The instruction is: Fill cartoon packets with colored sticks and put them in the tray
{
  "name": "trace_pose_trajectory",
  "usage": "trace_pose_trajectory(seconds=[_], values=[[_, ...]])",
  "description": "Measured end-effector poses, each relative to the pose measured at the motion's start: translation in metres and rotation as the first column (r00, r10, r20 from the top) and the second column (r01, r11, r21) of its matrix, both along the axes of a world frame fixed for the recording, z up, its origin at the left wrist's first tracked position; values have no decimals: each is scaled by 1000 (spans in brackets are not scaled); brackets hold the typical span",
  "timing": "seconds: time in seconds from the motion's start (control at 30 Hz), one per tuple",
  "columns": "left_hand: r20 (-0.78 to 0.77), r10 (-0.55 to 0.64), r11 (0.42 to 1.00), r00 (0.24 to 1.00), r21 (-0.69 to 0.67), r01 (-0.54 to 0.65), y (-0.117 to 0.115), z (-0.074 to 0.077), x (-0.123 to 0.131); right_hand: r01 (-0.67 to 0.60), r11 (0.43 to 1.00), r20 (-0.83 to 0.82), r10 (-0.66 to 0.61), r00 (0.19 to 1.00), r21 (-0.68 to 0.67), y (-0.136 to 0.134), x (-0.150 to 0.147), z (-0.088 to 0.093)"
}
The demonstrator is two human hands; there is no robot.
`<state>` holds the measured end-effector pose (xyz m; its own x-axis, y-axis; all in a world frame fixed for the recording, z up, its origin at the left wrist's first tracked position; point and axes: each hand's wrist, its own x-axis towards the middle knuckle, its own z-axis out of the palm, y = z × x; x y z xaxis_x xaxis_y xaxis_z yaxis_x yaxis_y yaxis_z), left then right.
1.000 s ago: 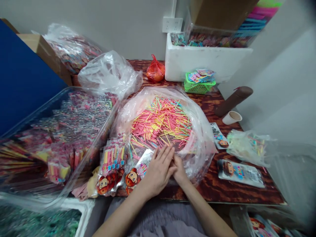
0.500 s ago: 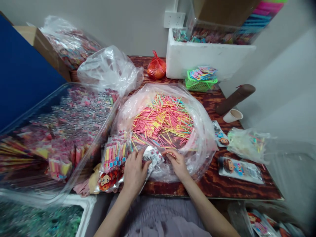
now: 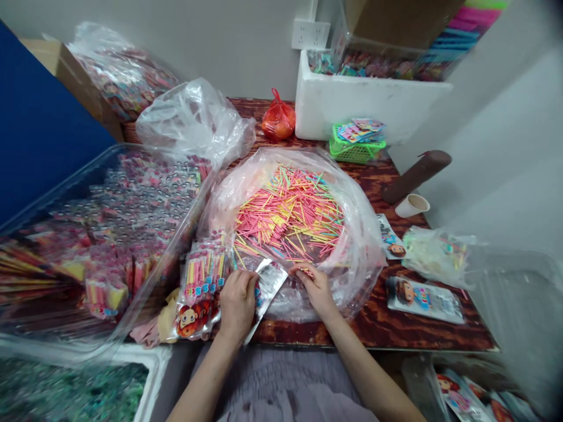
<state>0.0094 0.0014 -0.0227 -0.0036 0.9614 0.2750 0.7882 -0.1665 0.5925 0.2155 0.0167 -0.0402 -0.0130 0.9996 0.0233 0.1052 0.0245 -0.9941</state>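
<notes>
My left hand [image 3: 238, 302] is closed on the edge of a silver-backed plastic packet [image 3: 271, 282], which lies tilted at the front of the large clear plastic bag [image 3: 365, 240]. In my right hand [image 3: 317, 292], the fingers pinch a small bunch of thin coloured sticks [image 3: 307, 270], just right of the packet's upper end. Spread out inside the large bag is a heap of pink, yellow and green sticks [image 3: 290, 214]. Filled packets with a cartoon face [image 3: 193, 316] lie overlapped beside my left hand.
A clear bin [image 3: 132, 199] full of packed packets stands at the left. On the right are a flat packet [image 3: 424, 300], a bag of sticks [image 3: 440, 249], a paper cup [image 3: 412, 206] and a brown bottle [image 3: 417, 176]. Behind are a green basket [image 3: 357, 151] and a red bag [image 3: 278, 117].
The packet in my left hand has turned, from a printed, crumpled look to a plain silver face. My left fingers have drawn in around its edge. My right hand has barely moved.
</notes>
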Motion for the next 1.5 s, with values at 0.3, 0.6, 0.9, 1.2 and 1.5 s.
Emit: trace_pose_trajectory(seconds=[0.3, 0.6, 0.9, 1.2, 1.5], values=[[144, 23, 999, 989, 25, -27, 0, 15, -4, 6, 1000, 0, -6, 1000, 0, 1, 0, 2], [838, 289, 957, 463, -251, -145, 7, 53, -10, 7, 1000, -17, -7, 1000, 3, 0, -2, -1], [738, 225, 938, 637, -341, 63, 2, 45, -5, 7, 1000, -51, -7, 999, 3, -1, -1, 1], [703, 279, 944, 654, -326, -52, 0, 41, -20, 16, 999, -104, -21, 994, -51, 0, -1, 2], [756, 283, 937, 590, -349, -3, 5, 46, -19, 26, 997, 146, -15, 989, -74, 21, 13, 25]])
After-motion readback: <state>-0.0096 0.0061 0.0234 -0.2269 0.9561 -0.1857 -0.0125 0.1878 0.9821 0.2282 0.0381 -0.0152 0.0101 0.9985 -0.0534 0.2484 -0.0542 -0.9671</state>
